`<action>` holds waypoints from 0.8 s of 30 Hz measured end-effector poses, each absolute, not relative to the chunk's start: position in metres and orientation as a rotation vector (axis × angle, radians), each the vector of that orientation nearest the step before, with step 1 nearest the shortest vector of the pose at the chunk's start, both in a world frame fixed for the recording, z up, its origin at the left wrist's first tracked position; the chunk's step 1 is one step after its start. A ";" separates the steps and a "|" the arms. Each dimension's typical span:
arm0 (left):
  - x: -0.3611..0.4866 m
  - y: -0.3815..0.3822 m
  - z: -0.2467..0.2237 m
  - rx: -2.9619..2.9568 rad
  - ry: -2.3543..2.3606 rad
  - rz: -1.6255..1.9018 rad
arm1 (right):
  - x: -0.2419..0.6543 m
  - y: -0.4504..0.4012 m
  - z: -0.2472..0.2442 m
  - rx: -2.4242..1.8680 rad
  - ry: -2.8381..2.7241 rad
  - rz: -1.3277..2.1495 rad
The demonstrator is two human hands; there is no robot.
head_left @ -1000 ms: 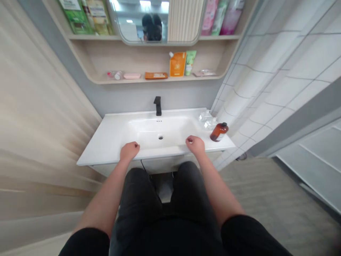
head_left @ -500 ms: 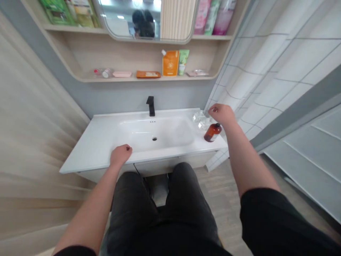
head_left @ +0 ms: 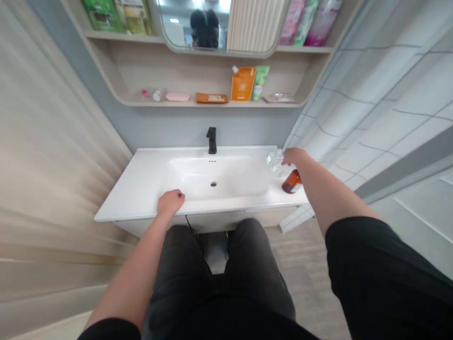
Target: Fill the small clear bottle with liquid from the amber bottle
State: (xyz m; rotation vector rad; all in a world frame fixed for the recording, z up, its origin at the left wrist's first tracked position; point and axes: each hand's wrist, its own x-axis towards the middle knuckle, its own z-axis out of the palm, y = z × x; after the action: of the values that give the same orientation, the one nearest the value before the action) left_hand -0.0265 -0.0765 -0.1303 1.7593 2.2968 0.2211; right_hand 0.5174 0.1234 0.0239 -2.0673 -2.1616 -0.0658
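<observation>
two hands: right hand (head_left: pixel 294 157) on clear glass vessel (head_left: pixel 275 161), right of basin, grip unclear; left hand (head_left: pixel 171 202) curled on white washbasin (head_left: pixel 141 198) front edge, not pinching; amber bottle (head_left: pixel 292 182) just below, no legible label.

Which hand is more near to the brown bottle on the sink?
Right. The right hand is close to the brown bottle, just above and behind it, and the forearm partly covers it. The left hand is far to the bottle's side, on the front edge of the white washbasin.
</observation>
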 end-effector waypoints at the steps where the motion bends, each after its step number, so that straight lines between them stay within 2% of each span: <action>1: -0.027 -0.076 -0.130 1.761 2.292 0.218 | 0.514 0.126 0.026 -2.182 -2.179 -0.067; 5: -0.027 -0.075 -0.131 1.769 2.294 0.218 | 0.496 0.125 0.047 -2.427 -2.291 -0.277; 10: -0.029 -0.078 -0.132 1.746 2.268 0.331 | 0.461 0.079 0.091 -2.150 -2.340 -0.354; 15: -0.011 -0.096 -0.124 1.740 2.039 0.794 | 0.416 -0.002 0.114 -1.653 -2.478 -0.039; 18: 0.025 -0.120 -0.112 1.664 1.565 1.071 | 0.387 -0.054 0.107 -1.355 -2.554 0.212; 21: 0.069 -0.151 -0.100 1.611 0.960 1.094 | 0.357 -0.097 0.090 -1.092 -2.612 0.449; 24: 0.098 -0.177 -0.094 1.539 0.797 1.067 | 0.334 -0.125 0.073 -0.949 -2.648 0.545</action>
State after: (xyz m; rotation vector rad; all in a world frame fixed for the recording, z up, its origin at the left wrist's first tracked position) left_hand 0.0981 -0.1773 -0.0942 1.5385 0.7971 1.0671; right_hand 0.3341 -0.1249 0.0729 -0.9493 -2.6483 0.5448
